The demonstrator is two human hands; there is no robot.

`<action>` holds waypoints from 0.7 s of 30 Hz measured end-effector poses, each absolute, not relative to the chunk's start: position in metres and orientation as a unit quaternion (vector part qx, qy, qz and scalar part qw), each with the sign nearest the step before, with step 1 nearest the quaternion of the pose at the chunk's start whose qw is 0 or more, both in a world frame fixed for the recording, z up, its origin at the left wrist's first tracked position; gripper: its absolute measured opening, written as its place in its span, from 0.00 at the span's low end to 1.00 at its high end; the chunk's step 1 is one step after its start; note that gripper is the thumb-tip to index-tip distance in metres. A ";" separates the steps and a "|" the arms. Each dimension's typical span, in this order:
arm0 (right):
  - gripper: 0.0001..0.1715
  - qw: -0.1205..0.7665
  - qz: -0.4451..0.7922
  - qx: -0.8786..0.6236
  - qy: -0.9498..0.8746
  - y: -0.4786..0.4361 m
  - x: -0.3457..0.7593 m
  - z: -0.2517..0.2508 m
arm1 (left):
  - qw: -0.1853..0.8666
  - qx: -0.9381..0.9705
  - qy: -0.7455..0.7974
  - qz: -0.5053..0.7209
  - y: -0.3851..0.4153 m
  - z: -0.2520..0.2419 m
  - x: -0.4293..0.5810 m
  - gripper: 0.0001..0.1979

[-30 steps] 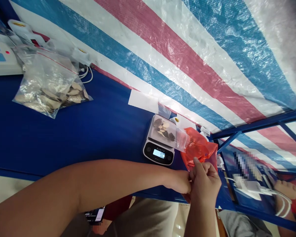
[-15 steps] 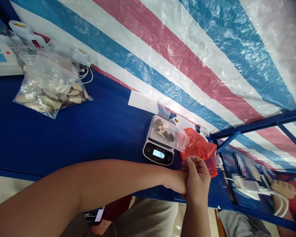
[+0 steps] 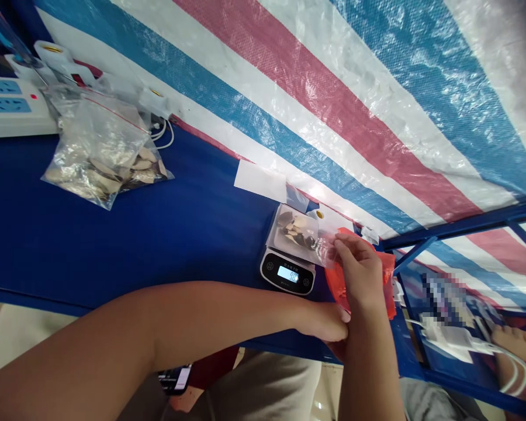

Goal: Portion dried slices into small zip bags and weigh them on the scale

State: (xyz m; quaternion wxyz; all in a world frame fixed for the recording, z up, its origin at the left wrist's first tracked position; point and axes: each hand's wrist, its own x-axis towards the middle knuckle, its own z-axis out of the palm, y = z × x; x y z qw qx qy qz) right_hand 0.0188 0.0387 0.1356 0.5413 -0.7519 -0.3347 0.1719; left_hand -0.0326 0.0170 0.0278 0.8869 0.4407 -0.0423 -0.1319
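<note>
A small digital scale (image 3: 287, 275) with a lit display stands on the blue table. On its pan lies a clear plastic bag (image 3: 326, 245) holding dark and pale dried slices (image 3: 296, 228). The bag's end sticks out to the right, where my right hand (image 3: 360, 266) pinches it between thumb and fingers. Below, my left hand (image 3: 324, 321) is curled beside my right wrist, which hides most of its fingers and anything in them. A red plastic bag (image 3: 336, 283) lies under and behind my right hand.
A larger zip bag of slices (image 3: 105, 155) lies at the left, near a power strip (image 3: 15, 105) and white rolls. White paper (image 3: 260, 181) rests by the striped sheet. A blue metal frame (image 3: 416, 254) borders the right; another person's hand (image 3: 515, 342) is beyond it.
My right hand has moved up from beside my left hand and taken hold of the clear bag's end. My left hand stays low. The view has shifted slightly.
</note>
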 end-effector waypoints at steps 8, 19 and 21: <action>0.16 0.513 -0.019 -0.744 -0.428 0.026 -0.020 0.196 | 0.888 0.421 0.009 -0.184 0.017 0.036 -0.035 0.12; 0.14 0.459 -0.053 -0.774 -0.433 0.008 -0.017 0.208 | 0.881 0.434 0.020 -0.187 0.020 0.042 -0.041 0.12; 0.14 0.471 -0.046 -0.773 -0.422 0.008 -0.017 0.206 | 0.881 0.435 0.022 -0.186 0.020 0.042 -0.041 0.12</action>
